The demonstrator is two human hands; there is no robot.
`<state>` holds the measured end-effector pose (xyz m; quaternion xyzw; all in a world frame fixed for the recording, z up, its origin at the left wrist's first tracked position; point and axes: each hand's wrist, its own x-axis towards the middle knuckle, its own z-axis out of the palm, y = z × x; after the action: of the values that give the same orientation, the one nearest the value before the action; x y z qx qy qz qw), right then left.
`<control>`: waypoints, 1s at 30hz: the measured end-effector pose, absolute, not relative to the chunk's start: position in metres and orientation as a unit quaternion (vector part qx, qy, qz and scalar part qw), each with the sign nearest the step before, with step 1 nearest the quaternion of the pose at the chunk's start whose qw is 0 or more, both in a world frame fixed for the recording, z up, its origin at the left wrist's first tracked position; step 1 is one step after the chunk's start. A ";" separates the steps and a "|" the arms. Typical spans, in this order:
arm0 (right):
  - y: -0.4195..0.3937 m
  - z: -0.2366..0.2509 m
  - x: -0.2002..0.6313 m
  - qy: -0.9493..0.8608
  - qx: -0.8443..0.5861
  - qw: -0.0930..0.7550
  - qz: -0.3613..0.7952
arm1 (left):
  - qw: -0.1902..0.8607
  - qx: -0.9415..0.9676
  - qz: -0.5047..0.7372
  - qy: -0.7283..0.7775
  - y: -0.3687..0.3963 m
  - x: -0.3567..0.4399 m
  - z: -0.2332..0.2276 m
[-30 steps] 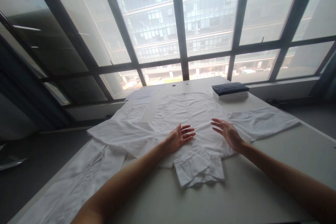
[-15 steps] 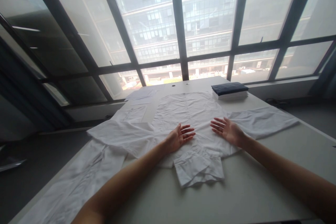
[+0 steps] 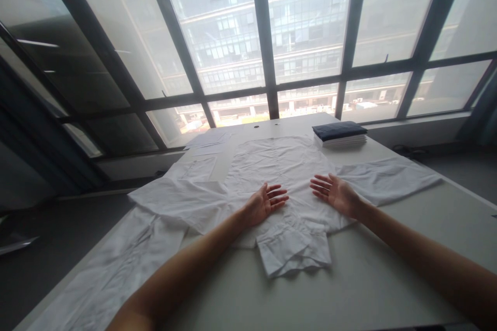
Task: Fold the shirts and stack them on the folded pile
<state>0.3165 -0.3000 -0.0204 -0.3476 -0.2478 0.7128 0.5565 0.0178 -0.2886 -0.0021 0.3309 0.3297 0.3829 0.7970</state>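
Note:
A white long-sleeved shirt lies spread out on the white table, its sleeves stretched to either side and its collar end toward me. My left hand is over the left part of the shirt near the collar, fingers spread and palm turned inward. Opposite it, my right hand is held over the right part, also with fingers apart and palm turned up and inward. Neither hand holds anything. Whether they touch the cloth I cannot tell.
More white cloth lies along the table's left edge. Thin white sheets rest at the back left. A folded stack with a dark blue piece on top stands at the back right. Large windows rise behind the table.
Almost nothing differs. My right hand has shifted very slightly to the left; my left hand and the shirt stay where they were.

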 end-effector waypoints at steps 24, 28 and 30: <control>-0.301 -0.021 0.316 -0.258 -0.347 0.555 0.711 | 0.791 0.334 0.387 0.338 -0.289 0.019 -0.001; -0.302 -0.020 0.316 -0.258 -0.349 0.555 0.709 | 0.792 0.333 0.386 0.336 -0.289 0.019 -0.001; -0.302 -0.020 0.316 -0.259 -0.349 0.555 0.709 | 0.792 0.335 0.385 0.335 -0.289 0.019 -0.001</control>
<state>0.3159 -0.3016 -0.0203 -0.3494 -0.2592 0.7092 0.5547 0.0185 -0.2889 -0.0013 0.3345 0.3354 0.3854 0.7919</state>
